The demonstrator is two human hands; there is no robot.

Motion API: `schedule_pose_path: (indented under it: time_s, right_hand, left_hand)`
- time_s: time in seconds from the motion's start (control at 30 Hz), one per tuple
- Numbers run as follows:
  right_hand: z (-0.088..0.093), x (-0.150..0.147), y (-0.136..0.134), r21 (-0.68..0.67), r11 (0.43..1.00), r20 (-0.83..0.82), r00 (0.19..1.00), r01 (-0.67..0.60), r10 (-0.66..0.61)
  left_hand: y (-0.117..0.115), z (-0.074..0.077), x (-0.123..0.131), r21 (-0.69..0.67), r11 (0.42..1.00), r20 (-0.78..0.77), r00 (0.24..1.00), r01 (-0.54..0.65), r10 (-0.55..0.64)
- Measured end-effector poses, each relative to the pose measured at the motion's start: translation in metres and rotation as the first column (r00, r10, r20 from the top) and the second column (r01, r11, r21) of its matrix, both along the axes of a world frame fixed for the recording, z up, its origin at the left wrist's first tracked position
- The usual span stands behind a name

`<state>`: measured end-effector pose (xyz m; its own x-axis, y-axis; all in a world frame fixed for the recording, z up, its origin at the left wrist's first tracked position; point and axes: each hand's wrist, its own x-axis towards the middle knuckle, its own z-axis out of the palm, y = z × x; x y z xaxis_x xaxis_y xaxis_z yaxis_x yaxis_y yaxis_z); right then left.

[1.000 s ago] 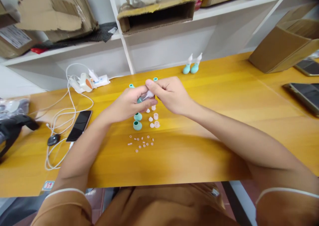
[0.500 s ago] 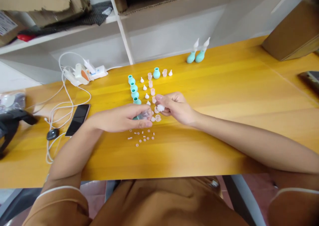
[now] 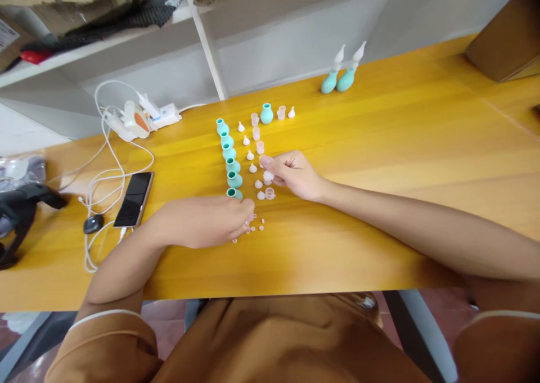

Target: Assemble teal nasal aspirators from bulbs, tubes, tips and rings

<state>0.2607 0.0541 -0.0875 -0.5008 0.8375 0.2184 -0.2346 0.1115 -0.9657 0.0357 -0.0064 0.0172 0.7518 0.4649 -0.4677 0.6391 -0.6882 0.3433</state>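
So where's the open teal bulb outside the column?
In the head view, the open teal bulb is right of the column, beyond the right hand, between two translucent cups.

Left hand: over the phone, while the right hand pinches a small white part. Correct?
Not quite: the left hand isn't over the phone. The head view shows it over the small pale pieces near the front of the table. The right hand does pinch a small white part.
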Motion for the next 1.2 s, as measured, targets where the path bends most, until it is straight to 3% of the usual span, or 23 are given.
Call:
schedule_pose_path:
  time_s: [0.17, 0.33, 0.67, 0.87, 0.93, 1.03, 1.13, 1.2]
  right_hand:
    - [-0.004, 0.002, 0.006, 0.015, 0.999, 0.007, 0.999, 0.039, -0.039]
    - [-0.007, 0.004, 0.012, 0.044, 0.993, 0.018, 0.994, 0.107, -0.108]
    - [-0.009, 0.004, 0.012, 0.056, 0.991, 0.050, 0.991, 0.120, -0.122]
    - [-0.008, 0.004, 0.012, 0.053, 0.992, 0.040, 0.992, 0.116, -0.118]
    - [-0.005, 0.004, 0.010, 0.055, 0.990, 0.032, 0.991, 0.127, -0.129]
    - [0.000, 0.002, 0.001, 0.073, 0.988, 0.016, 0.990, 0.136, -0.137]
    - [0.005, -0.002, -0.012, 0.063, 0.994, 0.004, 0.996, 0.091, -0.091]
    - [0.007, -0.006, -0.022, 0.037, 0.998, -0.032, 0.999, 0.042, -0.041]
  left_hand:
    - [-0.012, -0.007, 0.006, 0.173, 0.985, 0.012, 1.000, -0.007, 0.005]
    - [-0.017, -0.014, 0.022, 0.350, 0.936, -0.089, 0.996, 0.021, 0.010]
    - [-0.010, -0.026, 0.031, 0.331, 0.938, -0.198, 0.979, 0.105, -0.040]
    - [-0.010, -0.016, 0.031, 0.379, 0.923, -0.194, 0.981, 0.069, 0.006]
    - [-0.008, -0.008, 0.026, 0.392, 0.920, -0.118, 0.992, 0.017, 0.032]
    - [-0.001, 0.006, 0.019, 0.432, 0.885, 0.149, 0.982, -0.172, 0.118]
    - [0.004, 0.014, 0.018, 0.435, 0.809, 0.470, 0.866, -0.397, 0.172]
    - [0.007, 0.013, 0.020, 0.387, 0.803, 0.586, 0.793, -0.453, 0.165]
